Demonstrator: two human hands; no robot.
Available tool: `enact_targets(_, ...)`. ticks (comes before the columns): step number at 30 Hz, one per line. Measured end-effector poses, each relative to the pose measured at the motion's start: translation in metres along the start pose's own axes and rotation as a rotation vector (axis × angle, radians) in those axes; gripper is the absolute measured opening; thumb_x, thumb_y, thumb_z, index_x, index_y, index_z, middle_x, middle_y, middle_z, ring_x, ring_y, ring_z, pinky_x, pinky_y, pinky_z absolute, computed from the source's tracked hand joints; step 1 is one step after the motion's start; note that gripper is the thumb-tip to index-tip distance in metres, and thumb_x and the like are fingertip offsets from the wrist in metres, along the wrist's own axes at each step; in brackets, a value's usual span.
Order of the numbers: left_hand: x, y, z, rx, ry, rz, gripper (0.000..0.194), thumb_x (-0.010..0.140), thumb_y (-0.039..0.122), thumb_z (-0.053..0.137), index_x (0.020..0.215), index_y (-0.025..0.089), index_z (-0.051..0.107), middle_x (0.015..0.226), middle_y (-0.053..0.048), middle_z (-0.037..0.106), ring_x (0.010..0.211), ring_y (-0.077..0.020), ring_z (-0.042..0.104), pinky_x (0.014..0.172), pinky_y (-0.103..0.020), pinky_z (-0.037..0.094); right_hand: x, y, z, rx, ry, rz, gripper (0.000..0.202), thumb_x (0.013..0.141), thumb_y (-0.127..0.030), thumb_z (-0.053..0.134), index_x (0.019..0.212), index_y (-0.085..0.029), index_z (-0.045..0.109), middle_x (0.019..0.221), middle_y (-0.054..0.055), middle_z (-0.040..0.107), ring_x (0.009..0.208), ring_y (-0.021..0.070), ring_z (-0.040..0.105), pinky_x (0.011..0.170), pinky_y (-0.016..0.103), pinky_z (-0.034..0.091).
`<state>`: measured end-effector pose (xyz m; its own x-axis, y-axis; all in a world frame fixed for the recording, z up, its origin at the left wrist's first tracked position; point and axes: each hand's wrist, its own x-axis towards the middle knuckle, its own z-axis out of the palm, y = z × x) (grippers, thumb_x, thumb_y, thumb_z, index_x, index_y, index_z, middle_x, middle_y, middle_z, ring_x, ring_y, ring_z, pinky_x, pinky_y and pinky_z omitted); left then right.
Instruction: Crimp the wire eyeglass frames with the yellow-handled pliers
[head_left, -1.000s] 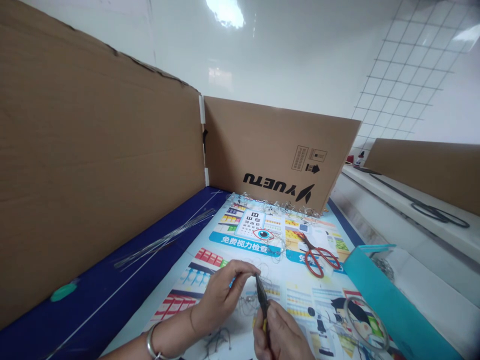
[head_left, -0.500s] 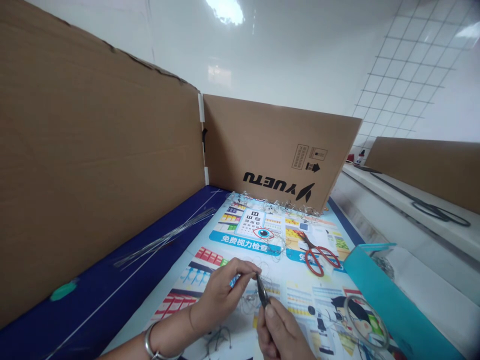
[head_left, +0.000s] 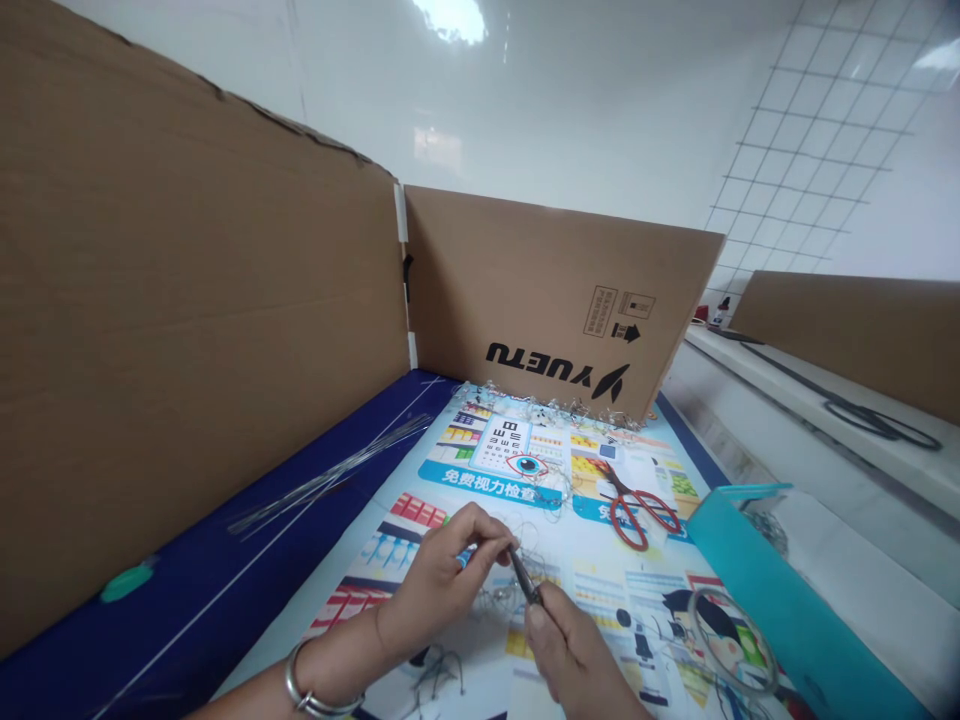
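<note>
My right hand (head_left: 566,640) is closed round a pair of slim dark pliers (head_left: 523,575), whose jaws point up and left. At their tip, my left hand (head_left: 457,565) has thumb and forefinger pinched together; whatever lies between them is too small to make out. Thin tangled wire (head_left: 510,595) lies on the printed sheet under and behind the fingertips. More dark wire pieces (head_left: 442,675) are below my left wrist, which wears a silver bangle. Beyond my hands, red-handled scissors (head_left: 637,510) rest partly spread on the sheet.
Cardboard panels (head_left: 555,290) stand at the left and back. Wire scraps (head_left: 555,412) line the back panel's foot. Straight wires (head_left: 330,478) lie on the blue cloth at left. At right are a turquoise box (head_left: 795,590) and a wire coil (head_left: 731,640).
The pliers have turned slightly, now lying more slanted, and my right hand has shifted a little to the right. My left hand stays pinched at the tip, slightly higher.
</note>
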<state>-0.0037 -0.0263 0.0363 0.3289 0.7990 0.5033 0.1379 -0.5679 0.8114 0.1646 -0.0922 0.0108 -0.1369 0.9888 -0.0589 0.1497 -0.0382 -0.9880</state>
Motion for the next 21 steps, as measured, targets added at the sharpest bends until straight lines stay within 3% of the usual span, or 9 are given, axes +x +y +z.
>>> enact_targets(4, 0.002, 0.003, -0.003, 0.065, -0.018, 0.007, 0.01, 0.085, 0.019, 0.048, 0.077, 0.016, 0.052, 0.072, -0.002, 0.06, 0.067, -0.0123, 0.058, 0.064, -0.025, 0.047, 0.003, -0.005, -0.01, -0.42, -0.064, -0.179, 0.026, 0.089, -0.042, 0.034, 0.076, -0.021, 0.041, 0.061, -0.004, 0.04, 0.057, 0.0105, 0.036, 0.053, 0.024, 0.026)
enact_targets(8, 0.001, 0.001, -0.005, 0.098, -0.05, 0.013, 0.01, 0.086, 0.018, 0.046, 0.079, 0.016, 0.053, 0.073, -0.002, 0.059, 0.068, -0.0124, 0.058, 0.064, -0.025, 0.045, 0.005, -0.007, -0.019, -0.636, -0.096, -0.241, 0.02, 0.09, -0.037, 0.032, 0.077, -0.021, 0.037, 0.064, -0.003, 0.044, 0.057, 0.0121, 0.041, 0.052, 0.024, 0.028)
enact_targets(14, 0.002, 0.004, -0.009, 0.077, -0.069, 0.045, 0.01, 0.086, 0.016, 0.046, 0.077, 0.016, 0.052, 0.073, -0.001, 0.059, 0.069, -0.0121, 0.058, 0.066, -0.025, 0.045, 0.003, -0.007, -0.015, -0.987, -0.142, -0.267, 0.015, 0.086, -0.028, 0.035, 0.09, -0.02, 0.046, 0.088, 0.007, 0.057, 0.076, 0.0198, 0.053, 0.063, 0.028, 0.035)
enact_targets(17, 0.004, 0.008, -0.01, 0.022, -0.049, 0.034, 0.009, 0.085, 0.018, 0.048, 0.077, 0.016, 0.052, 0.075, -0.002, 0.061, 0.072, -0.0129, 0.059, 0.068, -0.025, 0.046, 0.0, -0.009, -0.012, -1.016, -0.183, -0.256, 0.015, 0.084, -0.027, 0.036, 0.091, -0.019, 0.048, 0.09, 0.008, 0.057, 0.077, 0.0207, 0.054, 0.063, 0.029, 0.036)
enact_targets(21, 0.006, 0.009, -0.008, -0.134, -0.002, -0.086, 0.009, 0.086, 0.021, 0.049, 0.078, 0.016, 0.051, 0.078, -0.003, 0.064, 0.075, -0.0142, 0.061, 0.07, -0.027, 0.049, 0.0, -0.01, -0.013, -0.822, -0.118, -0.232, 0.018, 0.088, -0.032, 0.031, 0.087, -0.019, 0.043, 0.079, 0.005, 0.055, 0.069, 0.0171, 0.051, 0.06, 0.027, 0.036)
